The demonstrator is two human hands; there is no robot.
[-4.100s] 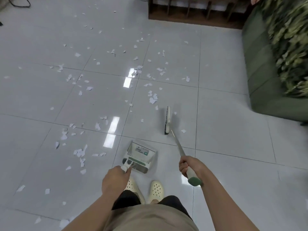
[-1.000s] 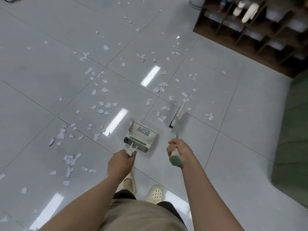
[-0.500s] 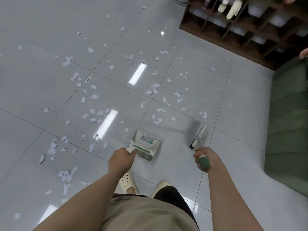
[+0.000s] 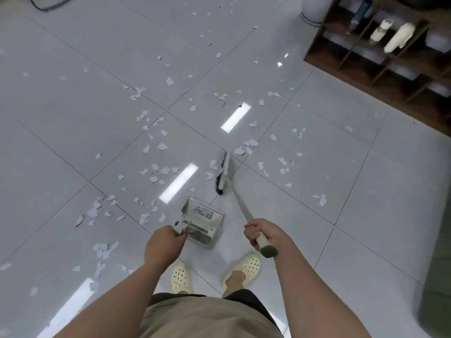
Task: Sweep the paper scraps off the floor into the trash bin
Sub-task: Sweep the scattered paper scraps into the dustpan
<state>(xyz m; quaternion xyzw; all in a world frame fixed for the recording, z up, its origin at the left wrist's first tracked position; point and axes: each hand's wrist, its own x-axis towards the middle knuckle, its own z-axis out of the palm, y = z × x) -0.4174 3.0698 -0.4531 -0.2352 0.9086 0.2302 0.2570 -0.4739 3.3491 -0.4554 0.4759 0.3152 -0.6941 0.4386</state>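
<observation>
White paper scraps (image 4: pixel 162 146) lie scattered over the glossy grey tile floor, mostly ahead and to the left. My left hand (image 4: pixel 163 245) grips the handle of a white and green dustpan (image 4: pixel 203 219) that stands on the floor just in front of my feet. My right hand (image 4: pixel 263 234) grips the green-tipped end of a broom handle (image 4: pixel 240 203). The broom head (image 4: pixel 223 174), with black bristles, rests on the floor beyond the dustpan, among scraps. No trash bin is in view.
A dark wooden shelf unit (image 4: pixel 380 57) with bottles stands at the upper right, a white vase (image 4: pixel 314 9) beside it. A green sofa edge (image 4: pixel 439 276) runs along the right. A black cable (image 4: pixel 48 3) lies at the upper left. My feet wear cream clogs (image 4: pixel 180 276).
The broom head has swung from the right of the dustpan to the floor ahead of it, among scraps. The dustpan stays by my feet. My view has tilted up.
</observation>
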